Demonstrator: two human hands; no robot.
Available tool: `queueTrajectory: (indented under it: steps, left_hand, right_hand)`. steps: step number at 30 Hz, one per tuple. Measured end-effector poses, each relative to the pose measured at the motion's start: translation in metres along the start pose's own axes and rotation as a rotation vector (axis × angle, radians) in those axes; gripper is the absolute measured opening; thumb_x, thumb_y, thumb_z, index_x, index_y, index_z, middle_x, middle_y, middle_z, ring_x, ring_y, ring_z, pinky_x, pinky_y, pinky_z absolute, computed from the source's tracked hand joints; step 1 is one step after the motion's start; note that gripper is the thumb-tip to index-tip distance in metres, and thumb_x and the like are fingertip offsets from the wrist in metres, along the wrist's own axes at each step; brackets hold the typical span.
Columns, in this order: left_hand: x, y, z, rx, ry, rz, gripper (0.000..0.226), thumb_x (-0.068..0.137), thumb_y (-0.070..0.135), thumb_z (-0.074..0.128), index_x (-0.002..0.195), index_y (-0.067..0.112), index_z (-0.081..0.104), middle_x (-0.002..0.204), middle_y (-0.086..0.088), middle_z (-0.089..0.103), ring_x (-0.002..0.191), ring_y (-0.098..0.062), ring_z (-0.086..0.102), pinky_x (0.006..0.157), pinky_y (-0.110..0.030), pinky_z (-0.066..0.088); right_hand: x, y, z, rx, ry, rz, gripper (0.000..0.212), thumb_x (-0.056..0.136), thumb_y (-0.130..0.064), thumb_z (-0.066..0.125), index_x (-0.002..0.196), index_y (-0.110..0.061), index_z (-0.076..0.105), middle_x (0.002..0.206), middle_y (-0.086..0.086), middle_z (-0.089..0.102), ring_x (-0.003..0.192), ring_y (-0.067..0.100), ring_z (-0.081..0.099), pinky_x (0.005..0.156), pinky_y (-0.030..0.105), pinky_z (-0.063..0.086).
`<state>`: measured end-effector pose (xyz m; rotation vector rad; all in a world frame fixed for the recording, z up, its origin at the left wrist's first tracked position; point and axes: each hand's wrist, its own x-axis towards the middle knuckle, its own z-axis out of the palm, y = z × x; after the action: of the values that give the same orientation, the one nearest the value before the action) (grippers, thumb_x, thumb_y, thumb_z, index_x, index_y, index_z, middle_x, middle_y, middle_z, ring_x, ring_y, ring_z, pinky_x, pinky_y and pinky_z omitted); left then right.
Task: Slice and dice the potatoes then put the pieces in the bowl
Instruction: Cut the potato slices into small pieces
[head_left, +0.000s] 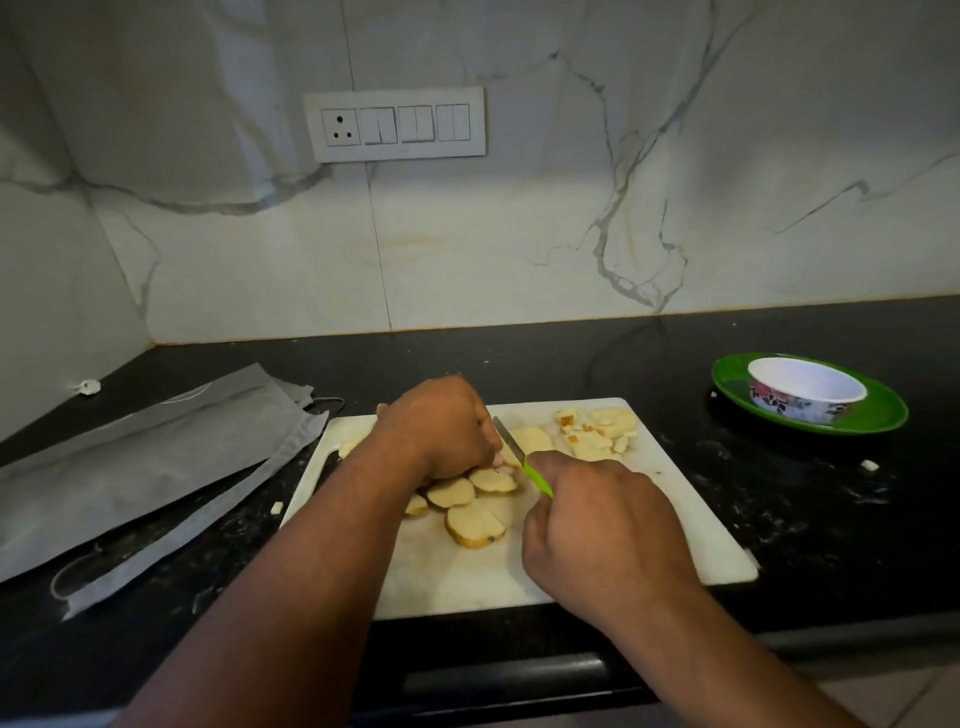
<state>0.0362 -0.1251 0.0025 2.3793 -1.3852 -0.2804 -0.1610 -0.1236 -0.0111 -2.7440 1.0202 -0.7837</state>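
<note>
Potato slices (475, 512), pale yellow rounds with brown skin edges, lie in the middle of the white rectangular plastic cutting board (691, 525) on the black speckled counter (831, 499); diced potato pieces (597, 434) sit heaped at the board's far right corner. The left hand (441, 428) curls its fingers down on a slice; the right hand (602, 525) grips the green-handled knife (519, 457), blade just beside the left fingers; the white floral bowl (805, 397) stands on a green round plate (883, 415), well apart to the right.

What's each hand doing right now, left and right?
Left hand: fingers curled down on a potato slice, holding it on the cutting board.
Right hand: gripping the green-handled knife, blade at that slice.
</note>
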Motion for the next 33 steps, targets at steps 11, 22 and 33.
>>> queueTrajectory:
  steps: [11,22,33]
  left_hand:
    - [0.003,-0.002,0.0,-0.03,-0.014,-0.017,0.012,0.075,0.035,0.092,0.071,0.037,0.081,0.082,0.017,0.075,0.099,-0.015,0.068,0.107,-0.062,0.046]
    - [0.003,-0.003,0.0,-0.053,-0.003,-0.018,0.013,0.073,0.035,0.094,0.073,0.033,0.081,0.081,0.013,0.076,0.095,-0.016,0.07,0.103,-0.056,0.051]
    - [0.005,-0.003,-0.001,-0.083,-0.023,-0.051,0.012,0.073,0.036,0.093,0.071,0.034,0.082,0.077,0.015,0.076,0.095,-0.016,0.069,0.105,-0.059,0.049]
  right_hand:
    - [-0.042,0.006,-0.021,-0.044,-0.065,-0.037,0.047,0.091,-0.044,0.043,0.137,-0.044,0.045,0.1,-0.011,0.068,0.088,0.012,0.062,0.074,0.023,0.047]
    - [-0.013,0.002,-0.013,-0.046,0.027,-0.039,0.045,0.09,-0.043,0.047,0.134,-0.038,0.054,0.093,-0.011,0.068,0.076,0.009,0.06,0.067,0.024,0.052]
    - [-0.028,0.01,-0.011,-0.086,-0.079,-0.041,0.046,0.088,-0.043,0.045,0.132,-0.042,0.054,0.092,-0.01,0.069,0.079,0.012,0.061,0.07,0.025,0.05]
